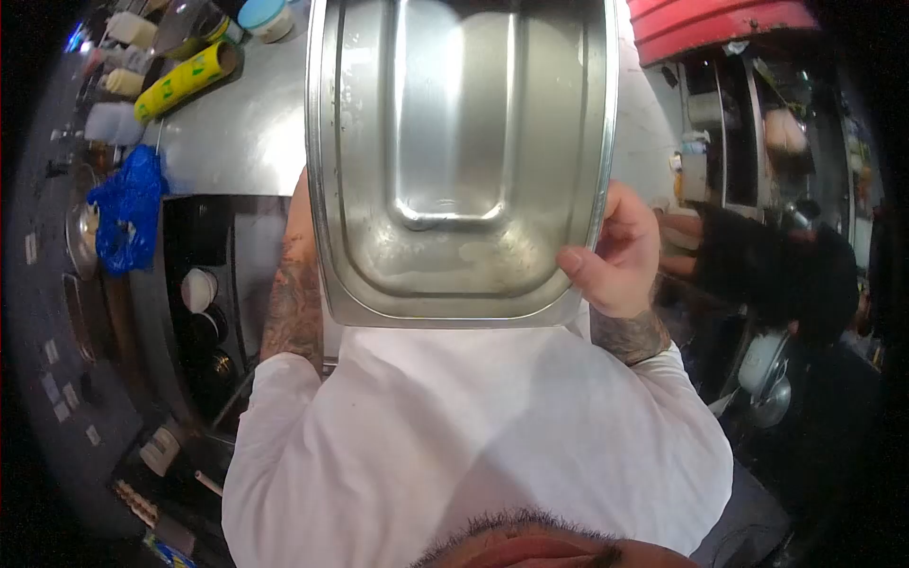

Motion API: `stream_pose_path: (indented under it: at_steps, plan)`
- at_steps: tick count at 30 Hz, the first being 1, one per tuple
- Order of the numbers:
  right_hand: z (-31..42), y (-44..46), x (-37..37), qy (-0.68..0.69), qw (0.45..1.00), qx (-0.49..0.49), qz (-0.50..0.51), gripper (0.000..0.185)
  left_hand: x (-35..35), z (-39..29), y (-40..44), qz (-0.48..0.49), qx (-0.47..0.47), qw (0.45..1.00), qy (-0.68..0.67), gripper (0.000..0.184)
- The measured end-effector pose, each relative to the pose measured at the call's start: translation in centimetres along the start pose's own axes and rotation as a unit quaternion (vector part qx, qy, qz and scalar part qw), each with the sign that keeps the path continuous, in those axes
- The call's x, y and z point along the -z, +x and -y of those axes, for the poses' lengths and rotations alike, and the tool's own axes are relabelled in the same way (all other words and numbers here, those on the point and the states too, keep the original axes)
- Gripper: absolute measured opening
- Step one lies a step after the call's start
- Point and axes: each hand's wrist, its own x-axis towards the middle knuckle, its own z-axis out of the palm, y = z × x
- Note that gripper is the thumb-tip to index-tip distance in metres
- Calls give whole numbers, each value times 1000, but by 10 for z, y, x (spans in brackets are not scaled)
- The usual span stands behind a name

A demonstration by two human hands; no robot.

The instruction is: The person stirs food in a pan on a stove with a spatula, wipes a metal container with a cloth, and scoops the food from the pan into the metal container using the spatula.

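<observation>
A deep steel food pan (454, 270) with rounded corners is held up in front of my chest, its hollow inside facing me. A few water marks show on the metal. My right hand (620, 246) grips its right rim, thumb over the edge on the inside and fingers curled behind. On the left side, my forearm rises to the pan's left edge, while my left hand (302, 194) is almost wholly hidden behind the pan, so its fingers do not show.
A steel counter (237, 128) bears a yellow can (187, 80) and a tub with a blue lid (265, 19). A blue plastic bag (128, 213) hangs at its left. To the right stands a person in a dark top (781, 270), hands close to my right hand.
</observation>
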Motion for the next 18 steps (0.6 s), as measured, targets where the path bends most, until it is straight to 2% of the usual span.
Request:
stream_pose_path:
  at_steps: [4, 9, 11, 12, 15, 16, 17, 18]
  plan:
    - [-7, -2, 37, -36, 999, 38, -11, 26, -19, 19, 31, 15, -3, 994, 105, 43]
    - [-2, 1, 49, 59, 996, 11, -73, 28, -43, 66, 57, 48, 17, 949, 310, 49]
    - [-7, 1, 57, 66, 994, 15, -81, 31, -62, 146, 73, 158, -122, 872, 447, 52]
    - [-8, 0, 60, 72, 994, 13, -84, 35, -64, 115, 65, 126, 26, 923, 362, 56]
    - [-8, 2, 68, 7, 991, 0, -133, 42, -67, 103, 63, 111, 18, 901, 418, 58]
    - [-11, 4, 72, -9, 990, -8, -141, 44, -64, 95, 65, 86, 26, 926, 368, 59]
    - [-13, 4, 84, 31, 983, 0, -181, 41, -58, 79, 63, 93, 19, 929, 358, 58]
    - [-15, 6, 101, 67, 973, 7, -221, 39, -63, 107, 70, 91, -1, 917, 389, 58]
